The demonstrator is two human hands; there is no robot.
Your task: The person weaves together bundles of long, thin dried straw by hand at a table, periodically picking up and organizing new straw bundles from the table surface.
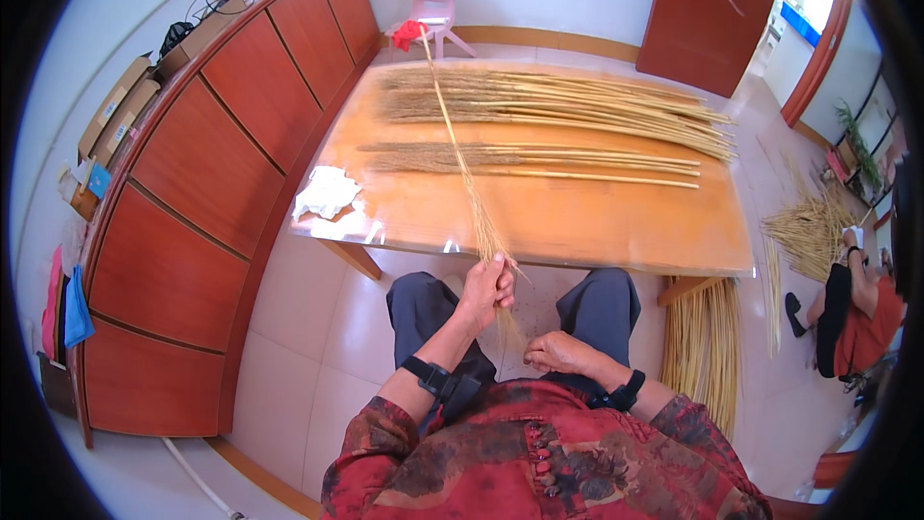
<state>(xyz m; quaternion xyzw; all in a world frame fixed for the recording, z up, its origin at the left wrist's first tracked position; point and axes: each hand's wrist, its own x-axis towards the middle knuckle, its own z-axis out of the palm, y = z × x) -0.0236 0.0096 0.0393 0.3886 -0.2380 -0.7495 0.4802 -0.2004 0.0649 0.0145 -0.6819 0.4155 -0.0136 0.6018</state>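
Observation:
My left hand point(489, 281) is closed round the bushy end of a dried plant stalk point(446, 111), which looks like broomcorn. Its thin stem slants away over the table, the far tip by a red cloth point(408, 35). Loose fibres hang below the fist, blurred. Near my lap my right hand point(558, 352) is closed with its fingers curled, close to those fibres; whatever it may hold is hidden. Across the wooden table point(616, 221) lie a thick row of similar stalks point(577, 101) and a smaller row point(539, 159), brushy heads to the left.
Crumpled white paper point(327, 193) rests at the table's left corner. More stalks point(701, 347) lie beneath its right end, and a loose pile point(813, 231) covers floor beside a seated person point(861, 318). Reddish cabinets point(192, 231) line the left; a pink chair point(432, 5) stands behind.

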